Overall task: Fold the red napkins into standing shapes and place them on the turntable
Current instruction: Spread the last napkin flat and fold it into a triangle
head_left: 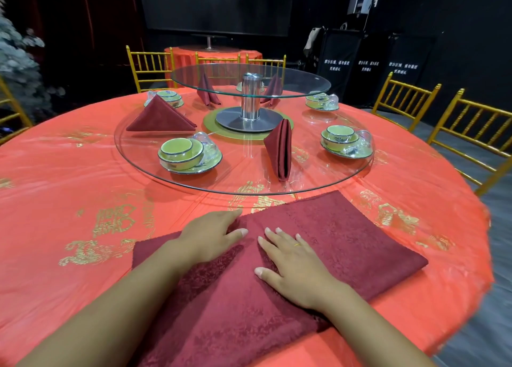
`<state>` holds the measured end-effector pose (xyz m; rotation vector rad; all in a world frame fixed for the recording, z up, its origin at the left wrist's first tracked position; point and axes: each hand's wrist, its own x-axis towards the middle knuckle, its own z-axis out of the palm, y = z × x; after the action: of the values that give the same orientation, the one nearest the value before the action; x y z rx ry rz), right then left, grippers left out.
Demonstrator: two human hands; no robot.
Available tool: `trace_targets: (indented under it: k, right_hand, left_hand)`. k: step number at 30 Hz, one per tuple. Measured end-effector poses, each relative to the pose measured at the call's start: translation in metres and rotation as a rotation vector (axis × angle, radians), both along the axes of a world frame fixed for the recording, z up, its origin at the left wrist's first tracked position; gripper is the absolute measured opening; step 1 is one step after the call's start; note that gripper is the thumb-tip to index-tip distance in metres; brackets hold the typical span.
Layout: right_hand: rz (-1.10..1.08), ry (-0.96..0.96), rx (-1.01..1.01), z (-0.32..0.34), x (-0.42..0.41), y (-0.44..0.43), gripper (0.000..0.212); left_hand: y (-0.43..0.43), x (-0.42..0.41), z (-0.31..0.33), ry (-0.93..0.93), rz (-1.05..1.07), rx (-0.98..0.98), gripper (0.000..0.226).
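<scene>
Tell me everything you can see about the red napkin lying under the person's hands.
The napkin is dark red cloth with a faint woven pattern, lying flat on the orange tablecloth near the table's edge, just short of the glass turntable. It looks partly folded, one layer lapping another. The left hand and right hand both rest on it.
</scene>
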<state>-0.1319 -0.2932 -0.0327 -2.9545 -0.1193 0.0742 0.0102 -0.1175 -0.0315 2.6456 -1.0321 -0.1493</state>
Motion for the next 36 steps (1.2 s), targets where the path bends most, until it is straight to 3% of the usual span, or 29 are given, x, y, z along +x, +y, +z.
trace_targets:
  k: [4, 13, 25, 28, 30, 33, 36]
  right_hand:
    - [-0.01, -0.063, -0.003, -0.006, -0.013, 0.0, 0.067]
    - [-0.035, -0.145, 0.089, -0.007, -0.017, 0.002, 0.06]
    - [0.034, -0.189, 0.127, 0.019, 0.047, -0.01, 0.049]
    - [0.044, -0.149, 0.124, 0.018, 0.054, -0.01, 0.035]
    - [0.045, -0.127, 0.102, 0.014, 0.052, -0.008, 0.037]
    - [0.053, -0.136, 0.034, 0.005, 0.047, -0.01, 0.044]
    - [0.02, -0.223, -0.03, 0.007, 0.042, -0.017, 0.03]
  left_hand:
    - [0.003, -0.003, -0.006, -0.009, 0.0, -0.022, 0.059]
    - [-0.009, -0.008, 0.009, -0.053, 0.047, -0.341, 0.004]
    - [-0.007, -0.022, 0.007, -0.036, -0.09, -0.311, 0.014]
    - [-0.005, -0.019, 0.011, -0.027, -0.106, -0.231, 0.044]
    - [-0.007, -0.014, 0.013, -0.043, -0.126, -0.133, 0.057]
    - [-0.008, -0.005, 0.013, -0.081, -0.168, 0.037, 0.059]
    - [-0.006, -0.001, 0.009, -0.161, -0.229, 0.118, 0.066]
